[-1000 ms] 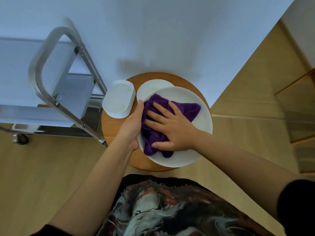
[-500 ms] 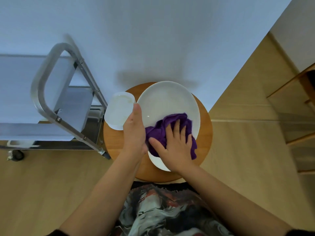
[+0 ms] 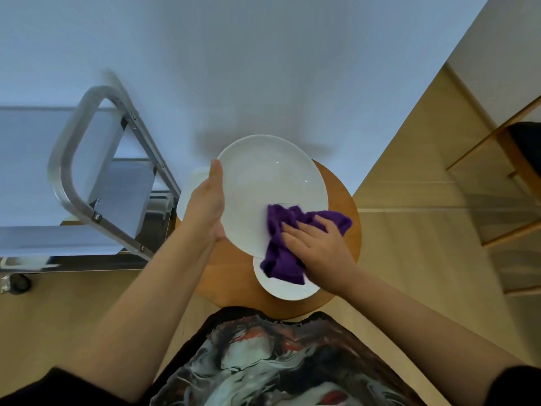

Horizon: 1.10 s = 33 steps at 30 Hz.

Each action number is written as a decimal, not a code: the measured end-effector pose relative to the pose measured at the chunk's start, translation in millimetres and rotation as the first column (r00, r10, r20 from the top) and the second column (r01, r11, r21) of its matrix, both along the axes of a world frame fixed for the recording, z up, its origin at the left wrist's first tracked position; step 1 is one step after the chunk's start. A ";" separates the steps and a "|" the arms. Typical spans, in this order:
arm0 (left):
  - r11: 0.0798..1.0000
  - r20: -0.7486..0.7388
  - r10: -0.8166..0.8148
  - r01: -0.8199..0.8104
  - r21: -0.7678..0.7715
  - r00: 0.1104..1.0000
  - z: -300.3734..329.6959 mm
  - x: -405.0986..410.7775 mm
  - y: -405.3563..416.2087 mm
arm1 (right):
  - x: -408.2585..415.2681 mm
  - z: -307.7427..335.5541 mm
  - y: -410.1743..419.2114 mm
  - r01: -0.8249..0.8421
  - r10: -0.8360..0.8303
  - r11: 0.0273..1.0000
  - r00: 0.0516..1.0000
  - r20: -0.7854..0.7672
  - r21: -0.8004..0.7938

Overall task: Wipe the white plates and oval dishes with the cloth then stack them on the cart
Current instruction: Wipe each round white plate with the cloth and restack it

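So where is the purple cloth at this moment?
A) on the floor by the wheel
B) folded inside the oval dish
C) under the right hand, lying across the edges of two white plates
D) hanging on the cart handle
C: the right hand presses the purple cloth where the big plate overlaps the smaller plate.

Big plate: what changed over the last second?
The left hand has lifted the big plate by its left rim, tilted, uncovering a smaller plate on the stool. The right hand slid the cloth from the plate's middle to its lower right edge, part now over the smaller plate. The oval dish, stool and cart stayed put.
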<state>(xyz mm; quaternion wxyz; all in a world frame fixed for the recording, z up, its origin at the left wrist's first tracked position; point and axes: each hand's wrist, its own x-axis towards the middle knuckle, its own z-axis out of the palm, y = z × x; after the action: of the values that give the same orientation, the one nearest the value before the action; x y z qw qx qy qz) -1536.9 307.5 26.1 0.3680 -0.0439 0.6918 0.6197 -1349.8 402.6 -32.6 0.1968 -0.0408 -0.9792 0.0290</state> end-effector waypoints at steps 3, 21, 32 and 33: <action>0.998 0.096 -0.047 0.051 -0.045 0.994 4.1 -11.4 -1.4 | 1.0 1.8 10.2 0.015 -0.002 0.996 0.990 -0.144 0.091; 0.977 0.047 0.145 -0.151 0.149 0.988 4.2 37.3 6.2 | -23.3 17.0 -3.5 0.039 -0.004 0.993 0.953 -0.302 0.110; 0.974 0.118 0.082 -0.105 0.202 0.990 11.0 19.8 -1.3 | -9.5 27.5 18.4 0.042 -0.019 0.996 0.966 -0.257 0.083; 0.968 0.089 0.134 -0.149 0.201 0.987 4.1 36.8 4.9 | -14.6 27.8 13.5 0.075 -0.059 0.996 0.961 -0.271 0.049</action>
<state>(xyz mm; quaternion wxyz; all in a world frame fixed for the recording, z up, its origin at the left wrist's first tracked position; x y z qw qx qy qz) -1500.1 312.4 30.2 0.3511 -0.0777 0.6043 0.7110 -1364.3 416.1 -4.7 0.3300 -0.0636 -0.9418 -0.0014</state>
